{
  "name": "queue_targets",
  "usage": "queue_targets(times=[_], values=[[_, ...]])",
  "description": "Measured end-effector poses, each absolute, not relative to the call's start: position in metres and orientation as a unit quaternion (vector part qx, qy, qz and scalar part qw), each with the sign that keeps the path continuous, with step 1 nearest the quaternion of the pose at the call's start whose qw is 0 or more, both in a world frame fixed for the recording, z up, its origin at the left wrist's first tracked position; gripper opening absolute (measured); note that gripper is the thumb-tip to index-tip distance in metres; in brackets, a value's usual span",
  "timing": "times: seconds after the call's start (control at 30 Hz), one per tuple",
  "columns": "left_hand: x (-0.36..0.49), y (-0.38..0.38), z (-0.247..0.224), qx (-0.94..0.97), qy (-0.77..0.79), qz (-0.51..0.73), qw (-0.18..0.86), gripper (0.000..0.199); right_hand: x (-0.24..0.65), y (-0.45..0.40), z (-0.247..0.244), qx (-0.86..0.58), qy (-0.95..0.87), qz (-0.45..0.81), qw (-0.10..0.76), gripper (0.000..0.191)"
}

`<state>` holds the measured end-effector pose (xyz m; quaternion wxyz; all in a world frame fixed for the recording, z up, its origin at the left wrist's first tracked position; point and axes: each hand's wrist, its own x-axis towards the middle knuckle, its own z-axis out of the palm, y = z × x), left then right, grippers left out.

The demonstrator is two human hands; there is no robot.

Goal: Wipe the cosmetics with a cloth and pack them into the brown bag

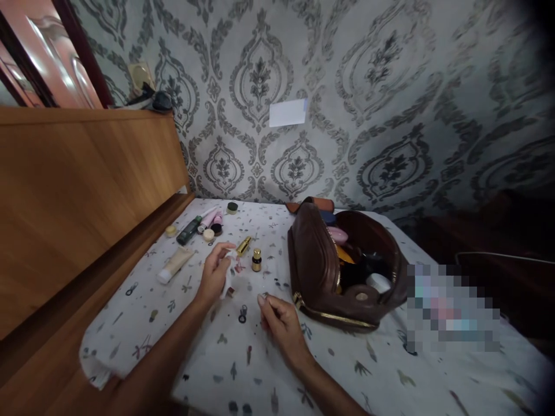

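Two bare hands over a patterned sheet, seen from beside the person. The left hand was bent inward, its grip closed, thumb against fingers, on a crumpled white tissue, or something much like it, which hung down toward the sheet. The right hand lay nearer the person, palm turned in, fingers curled and thumb tip close to the forefinger; whether that grip had hold of anything small could not be told.

The bottle, dark with a gold cap, stood upright a little beyond both hands, its long axis vertical. From the left grip it lay to the right, at nearly the same depth; from the right grip it lay almost straight ahead and slightly left. The left fingertips appeared the nearer, though only by a little, and neither hand was on it.

The gold tube lay on its side between the left fingertips and the bottle, slightly farther back. Its long axis ran obliquely, the near end toward the left hand and the far end away to the right; contact with the fingers could not be made out. In judgement, the left side offered the shorter approach to the tube, with the tissue occupying that grip. The open bag stood right of the bottle, well apart from it.
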<state>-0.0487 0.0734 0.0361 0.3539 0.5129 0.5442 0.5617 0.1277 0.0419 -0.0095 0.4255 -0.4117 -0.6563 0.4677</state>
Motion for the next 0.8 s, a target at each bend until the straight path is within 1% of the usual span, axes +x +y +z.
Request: queue_targets(times=[0.17,0.27,0.37,0.47,0.6,0.7,0.8], values=[[-0.094,0.103,0.051,0.566,0.659,0.457,0.192,0.019,0.13,0.039,-0.008,-0.402,-0.662,0.479,0.415,0.061],[-0.122,0.13,0.064,0.573,0.729,0.36,0.101,0.029,0.13,0.039,-0.005,-0.398,-0.668,0.478,0.408,0.06],[-0.142,0.16,0.072,0.559,0.786,0.261,0.047,0.035,0.13,0.038,-0.004,-0.393,-0.674,0.478,0.404,0.061],[-0.152,0.185,0.074,0.544,0.821,0.17,0.03,0.038,0.131,0.039,-0.006,-0.389,-0.673,0.484,0.402,0.063],[-0.157,0.209,0.074,0.531,0.843,0.08,0.043,0.038,0.131,0.041,-0.009,-0.384,-0.677,0.485,0.399,0.064],[-0.158,0.219,0.076,0.525,0.848,0.054,0.05,0.038,0.13,0.041,-0.009,-0.385,-0.674,0.487,0.4,0.064],[-0.159,0.22,0.084,0.52,0.85,0.056,0.056,0.036,0.131,0.041,-0.008,-0.376,-0.666,0.492,0.415,0.064]])
